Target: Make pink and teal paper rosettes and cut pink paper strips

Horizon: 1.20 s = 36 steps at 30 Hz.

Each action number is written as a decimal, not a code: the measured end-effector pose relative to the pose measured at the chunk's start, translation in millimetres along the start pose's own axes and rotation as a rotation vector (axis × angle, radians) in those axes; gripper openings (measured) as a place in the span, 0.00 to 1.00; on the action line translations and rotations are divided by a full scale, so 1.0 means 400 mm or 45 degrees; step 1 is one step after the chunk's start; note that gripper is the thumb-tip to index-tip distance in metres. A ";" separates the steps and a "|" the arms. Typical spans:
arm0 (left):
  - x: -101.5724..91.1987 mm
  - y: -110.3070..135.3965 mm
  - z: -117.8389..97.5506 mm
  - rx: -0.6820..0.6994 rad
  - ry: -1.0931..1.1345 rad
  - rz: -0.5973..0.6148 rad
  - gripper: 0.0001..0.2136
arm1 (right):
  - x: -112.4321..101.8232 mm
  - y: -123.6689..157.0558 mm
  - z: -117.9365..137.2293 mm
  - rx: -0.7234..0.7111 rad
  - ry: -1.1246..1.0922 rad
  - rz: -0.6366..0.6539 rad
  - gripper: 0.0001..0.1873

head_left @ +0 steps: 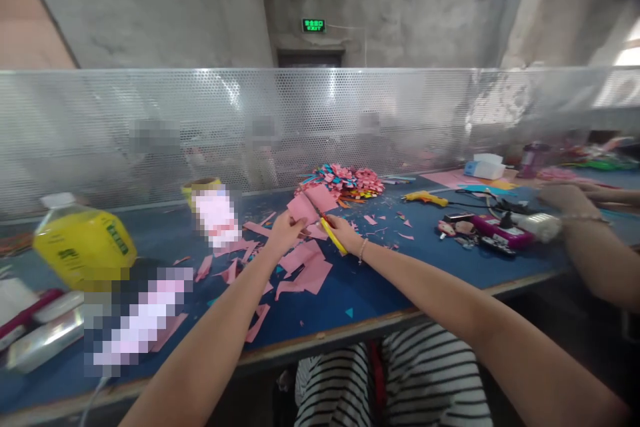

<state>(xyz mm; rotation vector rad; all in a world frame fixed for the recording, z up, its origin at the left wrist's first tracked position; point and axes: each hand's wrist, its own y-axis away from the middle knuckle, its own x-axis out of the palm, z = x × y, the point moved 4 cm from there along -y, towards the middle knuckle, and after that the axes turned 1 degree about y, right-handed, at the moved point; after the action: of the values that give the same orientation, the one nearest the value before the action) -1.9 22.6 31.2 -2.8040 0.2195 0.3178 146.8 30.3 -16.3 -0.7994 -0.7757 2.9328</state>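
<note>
My left hand (pixel 286 233) is closed on the lower left part of a sheet of pink paper (pixel 301 209), held above the table. My right hand (pixel 347 238) grips yellow-handled scissors (pixel 332 235). Their blades lie along the paper, pointing away and to the left, with a piece of pink on each side of them. Under and around both hands, pink paper pieces (pixel 306 267) and scraps are scattered over the blue tabletop (pixel 390 300). Past the hands sits a heap of cut pink, blue and orange paper strips (pixel 345 180).
At left stand a large bottle of yellow liquid (pixel 83 247) and two blurred-out screens. A yellow glue gun (pixel 426 199) and a purple device (pixel 500 232) lie to the right. Beyond them are a tissue box (pixel 484 167) and a co-worker's arm (pixel 585 233). A perforated metal screen (pixel 350 113) backs the table.
</note>
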 end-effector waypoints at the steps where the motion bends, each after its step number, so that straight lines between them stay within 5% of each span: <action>1: 0.001 0.001 0.001 0.002 -0.014 0.012 0.03 | 0.001 0.003 0.001 -0.002 -0.030 -0.003 0.17; 12: 0.005 -0.004 0.040 -0.117 0.087 -0.037 0.05 | 0.007 -0.014 -0.007 0.045 0.008 0.006 0.19; 25: 0.004 -0.008 0.048 -0.305 0.213 -0.047 0.07 | -0.001 -0.010 -0.007 0.035 0.276 0.051 0.07; 36: 0.074 0.032 0.055 -0.655 0.547 0.206 0.05 | -0.013 0.013 -0.002 0.179 0.591 -0.004 0.09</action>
<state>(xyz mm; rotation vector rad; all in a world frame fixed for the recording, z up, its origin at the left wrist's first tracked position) 20.1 14.0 0.0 -3.3439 0.5286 -0.2399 152.2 25.2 -16.8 -1.3827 -0.5234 2.5932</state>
